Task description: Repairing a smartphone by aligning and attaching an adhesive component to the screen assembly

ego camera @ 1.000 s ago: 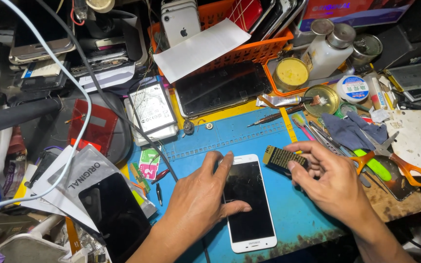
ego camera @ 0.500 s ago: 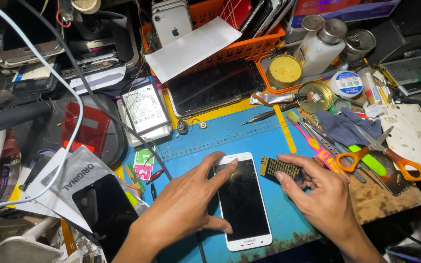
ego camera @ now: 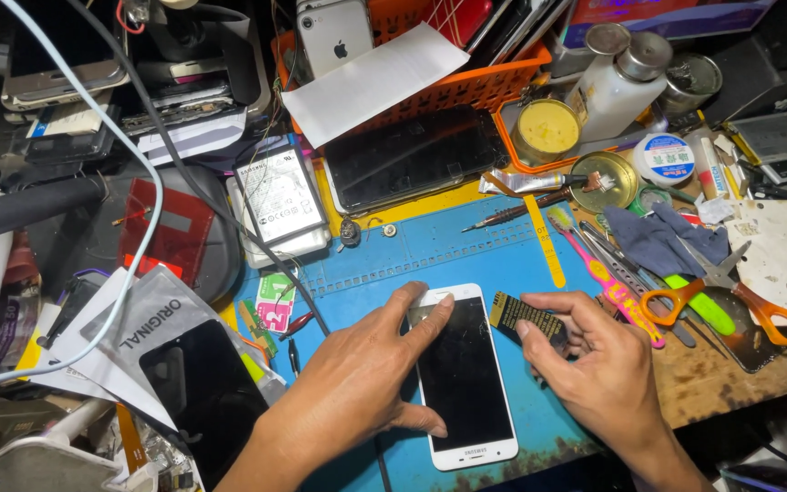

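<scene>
A white smartphone (ego camera: 463, 383) with a dark screen lies face up on the blue work mat (ego camera: 466, 251). My left hand (ego camera: 357, 387) rests on the phone's left edge, the index finger on its top left corner and the thumb against its lower left side. My right hand (ego camera: 598, 364) is just right of the phone and pinches a small flat black and yellow part (ego camera: 526, 316) between thumb and fingers. That part hovers beside the phone's upper right edge.
Orange-handled scissors (ego camera: 730, 296), a pink toothbrush (ego camera: 608, 287), tweezers and a blue rag (ego camera: 662, 239) lie right of the mat. Behind it stand an orange basket (ego camera: 466, 87), a dark screen panel (ego camera: 412, 155), bottles and tins. A battery (ego camera: 280, 196) and a packaged screen (ego camera: 161, 351) lie at the left.
My left hand has slid up the phone so the index finger reaches its top corner. My right hand has drawn closer to the phone with the small part.
</scene>
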